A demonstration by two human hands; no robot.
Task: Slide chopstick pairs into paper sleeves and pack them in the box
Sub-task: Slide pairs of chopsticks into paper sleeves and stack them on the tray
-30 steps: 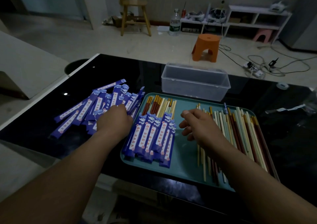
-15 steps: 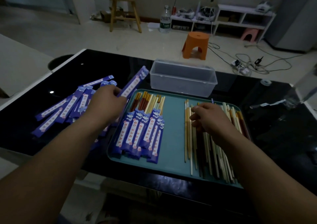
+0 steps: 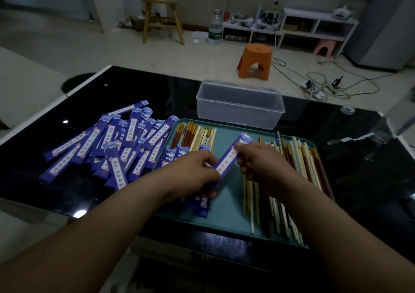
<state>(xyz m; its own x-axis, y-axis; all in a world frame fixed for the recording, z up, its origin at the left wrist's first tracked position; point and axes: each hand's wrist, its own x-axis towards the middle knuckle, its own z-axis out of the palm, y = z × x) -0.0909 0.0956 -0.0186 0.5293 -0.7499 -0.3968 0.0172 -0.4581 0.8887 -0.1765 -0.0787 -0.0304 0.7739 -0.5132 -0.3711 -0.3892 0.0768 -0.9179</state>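
Observation:
A purple paper sleeve (image 3: 231, 155) is held slanted over the teal tray (image 3: 226, 205). My left hand (image 3: 193, 171) grips its lower end and my right hand (image 3: 258, 160) pinches it near the upper end. Loose chopsticks (image 3: 298, 158) in cream, red and brown lie on the tray's right side, partly under my right hand. Sleeved pairs (image 3: 195, 140) lie on the tray's left side, partly hidden by my left hand. A heap of empty purple sleeves (image 3: 116, 144) lies on the black table left of the tray. The clear plastic box (image 3: 239, 104) stands behind the tray.
The black glass table (image 3: 359, 158) carries a tape roll (image 3: 347, 109) and a clear plastic scrap (image 3: 350, 138) at the right. Beyond the table stand an orange stool (image 3: 256, 60), a wooden stool (image 3: 160, 11), a water bottle (image 3: 215, 28) and floor cables (image 3: 325, 83).
My left hand lifted one sleeve from the heap and carried it right over the tray. My right hand left the loose chopsticks and took hold of the sleeve's upper part.

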